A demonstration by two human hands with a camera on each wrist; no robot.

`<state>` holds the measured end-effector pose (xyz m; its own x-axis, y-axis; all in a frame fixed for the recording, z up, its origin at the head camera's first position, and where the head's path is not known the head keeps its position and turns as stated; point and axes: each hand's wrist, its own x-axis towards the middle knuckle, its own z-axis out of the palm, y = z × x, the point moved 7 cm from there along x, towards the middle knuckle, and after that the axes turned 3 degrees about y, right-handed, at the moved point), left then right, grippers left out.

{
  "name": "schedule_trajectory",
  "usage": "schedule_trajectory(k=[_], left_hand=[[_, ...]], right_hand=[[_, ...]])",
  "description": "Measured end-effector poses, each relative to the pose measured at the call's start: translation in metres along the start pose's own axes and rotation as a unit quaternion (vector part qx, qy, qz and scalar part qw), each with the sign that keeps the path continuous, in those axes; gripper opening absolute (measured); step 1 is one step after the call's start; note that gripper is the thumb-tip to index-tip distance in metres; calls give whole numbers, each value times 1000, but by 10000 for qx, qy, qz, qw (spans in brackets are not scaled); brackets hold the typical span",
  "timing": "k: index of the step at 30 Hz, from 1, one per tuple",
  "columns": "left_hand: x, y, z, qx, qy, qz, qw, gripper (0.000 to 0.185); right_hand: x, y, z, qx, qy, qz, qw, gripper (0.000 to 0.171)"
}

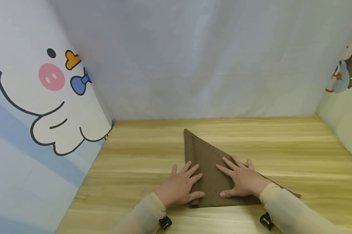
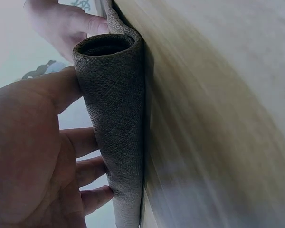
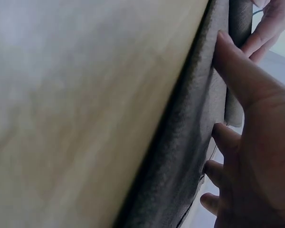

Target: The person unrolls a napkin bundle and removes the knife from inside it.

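A brown cloth [image 1: 211, 182], folded into a triangle, lies on the wooden table [image 1: 129, 156]. Its left edge is rolled into a narrow tube, and the tube's open end [image 2: 104, 45] faces the left wrist camera. My left hand [image 1: 179, 185] rests over that rolled edge with fingers spread, fingertips and thumb on the cloth. Flat on the triangle's right half lies my right hand [image 1: 243, 178], its fingers spread toward the slanted far edge and its thumb near the front edge. In the right wrist view, the right fingers [image 3: 228, 140] touch the cloth from above.
A pale curtain [image 1: 193, 58] hangs along the table's back edge. Printed cartoon panels stand at the left [image 1: 47, 97] and the right [image 1: 345, 97]. A small black device [image 1: 165, 222] is worn at the left wrist, another [image 1: 266, 221] at the right.
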<state>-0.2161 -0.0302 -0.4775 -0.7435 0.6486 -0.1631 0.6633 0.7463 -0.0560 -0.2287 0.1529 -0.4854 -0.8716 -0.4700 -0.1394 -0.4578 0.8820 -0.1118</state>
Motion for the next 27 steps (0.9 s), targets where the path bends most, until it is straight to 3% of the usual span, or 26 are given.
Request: schedule_trajectory(k=[4,15,27], left_hand=[[-2,-1,3,-75,-103,-77,9999,74],[-4,-3,0,-120,109,12,9999,72],[-6,-4,0,-155,224,58,9996,72]], right_hand=[[0,2,0,51,-114,-2,9999,105],[-4,6,-4,114,-132,28,9998,104],[-7,12,-3,107,106,-46,9999,104]])
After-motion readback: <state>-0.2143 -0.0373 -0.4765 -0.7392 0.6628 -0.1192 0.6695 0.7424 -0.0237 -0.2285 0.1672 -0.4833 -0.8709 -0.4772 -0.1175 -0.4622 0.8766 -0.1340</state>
